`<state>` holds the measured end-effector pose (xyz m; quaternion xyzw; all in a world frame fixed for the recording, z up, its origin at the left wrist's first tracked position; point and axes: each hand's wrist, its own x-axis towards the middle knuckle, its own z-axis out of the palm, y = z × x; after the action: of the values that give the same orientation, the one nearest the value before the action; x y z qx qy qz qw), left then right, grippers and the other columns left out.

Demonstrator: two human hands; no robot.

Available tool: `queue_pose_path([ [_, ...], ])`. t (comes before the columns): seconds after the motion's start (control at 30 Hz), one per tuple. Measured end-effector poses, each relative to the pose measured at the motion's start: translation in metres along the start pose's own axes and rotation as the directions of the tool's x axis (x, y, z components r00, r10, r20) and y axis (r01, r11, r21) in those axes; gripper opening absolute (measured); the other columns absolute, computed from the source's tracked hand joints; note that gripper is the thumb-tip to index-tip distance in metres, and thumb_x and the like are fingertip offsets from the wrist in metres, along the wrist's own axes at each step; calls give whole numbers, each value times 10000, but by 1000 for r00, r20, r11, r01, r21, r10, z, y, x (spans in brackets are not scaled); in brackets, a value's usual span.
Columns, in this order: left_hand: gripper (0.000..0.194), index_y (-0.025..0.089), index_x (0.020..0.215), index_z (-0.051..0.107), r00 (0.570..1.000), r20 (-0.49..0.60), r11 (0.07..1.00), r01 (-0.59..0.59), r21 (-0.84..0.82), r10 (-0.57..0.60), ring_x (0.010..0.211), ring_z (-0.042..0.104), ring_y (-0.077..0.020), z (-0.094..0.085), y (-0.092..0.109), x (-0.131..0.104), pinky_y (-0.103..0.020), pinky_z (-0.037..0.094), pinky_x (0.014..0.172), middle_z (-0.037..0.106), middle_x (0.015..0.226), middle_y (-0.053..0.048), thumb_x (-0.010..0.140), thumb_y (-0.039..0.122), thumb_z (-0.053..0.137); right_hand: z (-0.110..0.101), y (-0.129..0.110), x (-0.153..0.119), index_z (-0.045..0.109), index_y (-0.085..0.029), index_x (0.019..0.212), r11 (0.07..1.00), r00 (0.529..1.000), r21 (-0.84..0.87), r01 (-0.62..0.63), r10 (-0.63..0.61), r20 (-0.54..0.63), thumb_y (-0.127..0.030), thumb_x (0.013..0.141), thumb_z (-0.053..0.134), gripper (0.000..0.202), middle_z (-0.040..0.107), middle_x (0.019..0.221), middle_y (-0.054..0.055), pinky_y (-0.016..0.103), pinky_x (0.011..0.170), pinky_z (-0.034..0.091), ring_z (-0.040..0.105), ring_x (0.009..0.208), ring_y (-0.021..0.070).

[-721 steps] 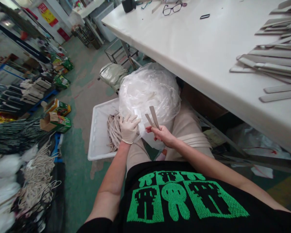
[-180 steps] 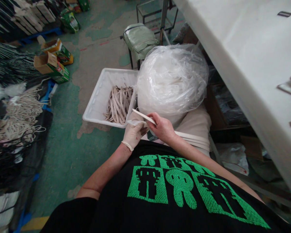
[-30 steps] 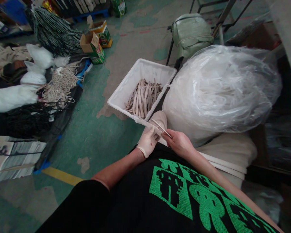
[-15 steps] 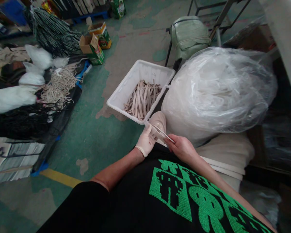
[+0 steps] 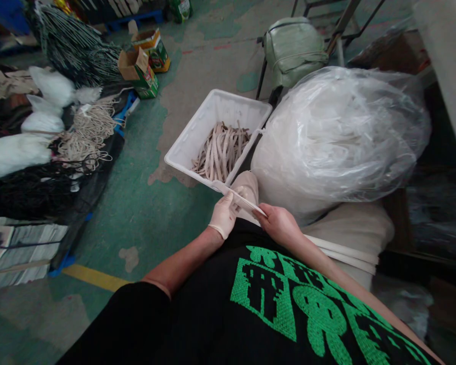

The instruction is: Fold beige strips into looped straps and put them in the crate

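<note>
My left hand (image 5: 224, 215), in a pale glove, is closed on a flat whitish strip (image 5: 241, 201) just below the near corner of the white bin. Bare and closed too, my right hand (image 5: 279, 223) grips the same strip at its right end. Between the hands the strip runs slanting down to the right. Inside the white bin (image 5: 190, 131) lies a heap of pale flat strips (image 5: 221, 152). More whitish strips (image 5: 340, 251) pass beneath my right forearm. What my left palm covers is hidden.
A large plastic-wrapped white bundle (image 5: 338, 137) stands right of the bin, with a green wrapped bale (image 5: 294, 50) behind. At left are cord bundles (image 5: 89, 132), white bags and stacked sheets (image 5: 26, 248). Open cartons (image 5: 139, 71) stand farther back.
The view has shifted slightly, so the bin and bundles appear a little further left and up. Both hands remain on the strip, whose upper end now reaches nearer the bin's rim.
</note>
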<state>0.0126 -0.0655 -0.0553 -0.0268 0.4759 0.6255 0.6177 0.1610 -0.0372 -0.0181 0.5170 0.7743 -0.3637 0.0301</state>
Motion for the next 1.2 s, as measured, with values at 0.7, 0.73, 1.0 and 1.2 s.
queue_pose_path([
  [0.7,145,154,965,728,996,41,996,81,44,-83,1115,691,-207,14,-3,-7,-320,485,1025,771,1075,-91,929,245,621,-13,2,0,615,-205,734,966,997,247,77,-70,-36,-385,1010,444,371,644,611,11,248,576,317,555,584,149],
  [0.73,135,162,951,728,988,50,989,141,51,-143,1111,692,-208,14,-7,-7,-320,485,1020,773,1055,-84,924,249,628,-14,3,-2,620,-206,739,969,997,238,73,-66,-38,-386,1005,448,365,645,610,11,250,573,316,554,579,150],
  [1.0,176,171,983,742,955,135,965,263,16,-263,1158,672,-221,6,-20,-4,-340,453,1058,766,1098,-95,934,240,588,-14,19,-21,643,-217,764,999,999,33,-38,37,24,-420,997,437,372,673,640,37,280,549,271,561,573,174],
  [1.2,168,161,956,752,950,172,966,252,62,-259,1182,660,-259,4,-31,-6,-371,470,1045,771,1084,-108,901,263,631,-10,13,-18,674,-223,835,996,1000,-84,-23,22,-5,-434,1001,423,368,713,740,63,285,574,289,612,666,205],
])
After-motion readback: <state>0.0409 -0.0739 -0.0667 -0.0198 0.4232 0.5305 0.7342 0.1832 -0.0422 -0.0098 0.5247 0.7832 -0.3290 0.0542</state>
